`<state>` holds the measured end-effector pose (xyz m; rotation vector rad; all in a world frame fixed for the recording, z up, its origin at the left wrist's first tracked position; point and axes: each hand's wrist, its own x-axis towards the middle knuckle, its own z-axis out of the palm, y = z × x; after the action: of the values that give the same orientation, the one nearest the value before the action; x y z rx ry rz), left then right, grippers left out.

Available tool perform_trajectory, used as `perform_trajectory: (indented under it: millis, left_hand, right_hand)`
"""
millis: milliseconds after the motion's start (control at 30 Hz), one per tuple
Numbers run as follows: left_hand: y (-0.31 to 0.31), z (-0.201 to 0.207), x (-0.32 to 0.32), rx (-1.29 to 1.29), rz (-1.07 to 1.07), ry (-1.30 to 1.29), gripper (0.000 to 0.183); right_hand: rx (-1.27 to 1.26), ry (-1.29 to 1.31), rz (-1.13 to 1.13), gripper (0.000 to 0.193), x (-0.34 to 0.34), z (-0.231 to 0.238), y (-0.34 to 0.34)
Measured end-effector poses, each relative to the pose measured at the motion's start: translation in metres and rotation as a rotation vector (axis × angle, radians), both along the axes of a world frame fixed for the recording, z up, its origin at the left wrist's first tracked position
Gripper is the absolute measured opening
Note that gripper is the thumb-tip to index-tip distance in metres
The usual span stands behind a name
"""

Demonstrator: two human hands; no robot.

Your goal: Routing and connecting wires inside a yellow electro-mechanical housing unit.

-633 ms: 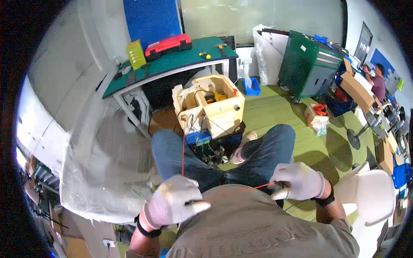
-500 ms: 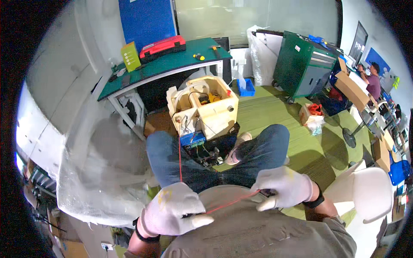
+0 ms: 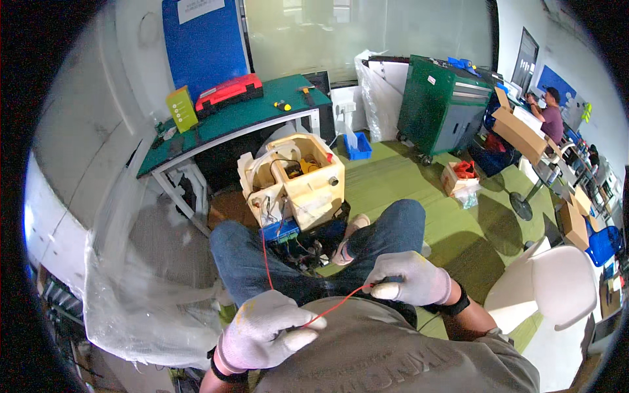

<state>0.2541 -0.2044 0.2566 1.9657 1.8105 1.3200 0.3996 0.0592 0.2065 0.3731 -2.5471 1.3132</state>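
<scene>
A thin red wire (image 3: 341, 304) runs between my two gloved hands, close in front of my shirt. My left hand (image 3: 265, 329), in a white glove, pinches the wire between thumb and fingers. From there the wire rises to the cream plastic machine housing (image 3: 318, 196) standing on the floor before my knees. My right hand (image 3: 413, 278), gloved too, pinches the wire near its end; the very tip is hidden by the fingers. Inside the open housing lie wires and a yellow part (image 3: 309, 165). A blue block (image 3: 283, 229) with loose wiring sits at its near side.
A green-topped workbench (image 3: 249, 111) holds a red toolbox (image 3: 229, 93), a yellow-green box and a hammer. Further right stand a green tool cabinet (image 3: 442, 108), a blue bin (image 3: 358, 147) and a white chair (image 3: 563, 288). Plastic-wrapped material (image 3: 151, 295) is at my left. Another person sits far right.
My right hand has shifted slightly left and up, bringing its end of the wire along. The wire between my hands now bows in a curve. The whole view has shifted a little.
</scene>
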Motion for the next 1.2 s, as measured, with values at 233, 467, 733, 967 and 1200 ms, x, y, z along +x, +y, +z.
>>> perform_trajectory:
  millis: [233, 467, 733, 967, 1200]
  left_hand:
    - [0.007, 0.001, 0.009, -0.187, 0.1, 0.056, 0.03]
    - [0.018, -0.04, -0.015, -0.186, 0.429, -0.043, 0.02]
    - [0.043, -0.16, -0.094, -0.091, 0.696, 0.07, 0.018]
    - [0.041, -0.192, -0.135, -0.419, 0.42, -0.741, 0.021]
    - [0.069, -0.225, -0.198, -0.018, 0.483, -1.588, 0.018]
  right_hand:
    - [0.069, 0.126, 0.083, 0.024, -0.012, 0.005, -0.028]
    - [0.153, -0.006, -0.302, 0.032, -0.043, -0.009, -0.027]
    - [0.267, -0.222, -0.518, 0.036, -0.1, -0.126, 0.039]
    - [-0.374, -0.504, -0.474, 0.04, -0.096, -0.15, 0.076]
    - [-1.011, -0.477, -0.599, 0.028, -0.149, -0.149, 0.109]
